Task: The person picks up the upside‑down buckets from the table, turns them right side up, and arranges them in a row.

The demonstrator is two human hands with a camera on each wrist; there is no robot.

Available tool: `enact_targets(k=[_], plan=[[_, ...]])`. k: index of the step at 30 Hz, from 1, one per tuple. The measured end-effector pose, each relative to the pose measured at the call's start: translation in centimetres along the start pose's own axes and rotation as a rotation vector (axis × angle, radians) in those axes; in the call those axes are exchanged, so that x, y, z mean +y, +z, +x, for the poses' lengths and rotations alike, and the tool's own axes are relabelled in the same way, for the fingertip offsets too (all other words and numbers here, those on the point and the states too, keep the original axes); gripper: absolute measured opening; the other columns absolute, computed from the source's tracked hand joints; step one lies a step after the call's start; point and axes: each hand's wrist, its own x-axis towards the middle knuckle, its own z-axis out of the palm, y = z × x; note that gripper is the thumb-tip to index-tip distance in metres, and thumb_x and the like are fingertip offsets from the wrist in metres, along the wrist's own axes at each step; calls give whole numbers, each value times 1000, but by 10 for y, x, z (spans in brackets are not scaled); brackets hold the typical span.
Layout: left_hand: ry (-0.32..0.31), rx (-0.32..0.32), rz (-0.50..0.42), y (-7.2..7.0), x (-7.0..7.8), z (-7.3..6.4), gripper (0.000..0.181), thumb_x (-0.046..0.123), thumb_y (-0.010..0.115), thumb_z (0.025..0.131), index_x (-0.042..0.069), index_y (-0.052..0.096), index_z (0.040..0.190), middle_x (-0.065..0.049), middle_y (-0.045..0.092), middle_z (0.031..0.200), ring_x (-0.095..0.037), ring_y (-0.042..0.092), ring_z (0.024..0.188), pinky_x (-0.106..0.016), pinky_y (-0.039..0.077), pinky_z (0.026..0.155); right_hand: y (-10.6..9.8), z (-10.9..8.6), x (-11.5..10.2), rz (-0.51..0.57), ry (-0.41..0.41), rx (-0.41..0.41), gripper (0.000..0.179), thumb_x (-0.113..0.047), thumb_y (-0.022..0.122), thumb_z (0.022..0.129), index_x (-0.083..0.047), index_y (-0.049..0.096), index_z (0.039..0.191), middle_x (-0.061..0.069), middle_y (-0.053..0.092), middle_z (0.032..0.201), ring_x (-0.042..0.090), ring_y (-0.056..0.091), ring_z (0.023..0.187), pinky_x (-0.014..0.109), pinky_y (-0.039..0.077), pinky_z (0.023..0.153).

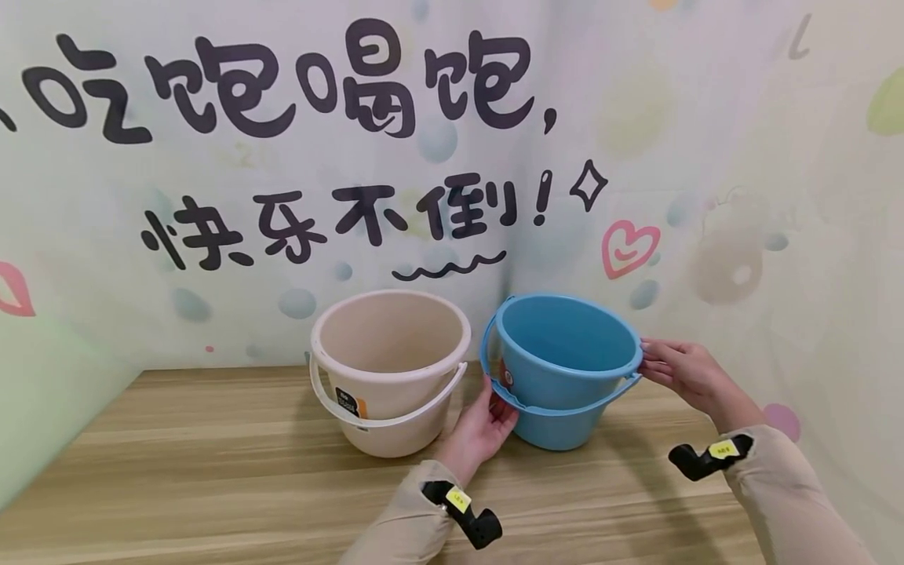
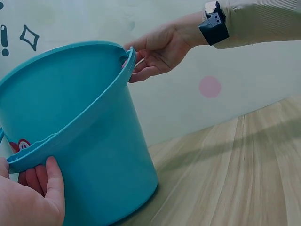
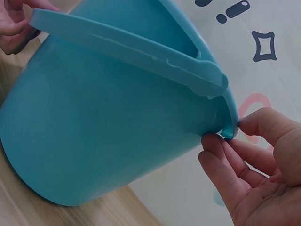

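Observation:
A blue bucket (image 1: 558,424) stands on the wooden table, its mouth facing up and its handle (image 1: 558,410) hanging across the front. My left hand (image 1: 487,428) is at the bucket's left front and holds the handle, as the left wrist view shows with its fingers (image 2: 55,181) at the lower edge of the band. On the opposite side, my right hand (image 1: 688,373) pinches the rim near the handle's pivot; in the right wrist view its thumb (image 3: 263,125) is on the rim and the other fingers are underneath.
A cream-white bucket (image 1: 388,439) with its own handle lowered stands just left of the blue one. Behind both is a printed wall cloth (image 1: 565,235) with black lettering. Wood-grain table (image 1: 212,471) extends to the left and front.

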Motion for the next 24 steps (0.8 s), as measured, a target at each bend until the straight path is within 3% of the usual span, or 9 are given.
enact_targets(k=[24], plan=[[-6, 28, -10, -3, -9, 11, 32, 33, 44, 96, 1, 47, 105, -9, 46, 93, -15, 48, 86, -32, 39, 95, -1, 1, 1, -44, 0, 16, 8, -19, 58, 91, -15, 65, 93, 2, 67, 91, 15, 66, 82, 30, 49, 78]])
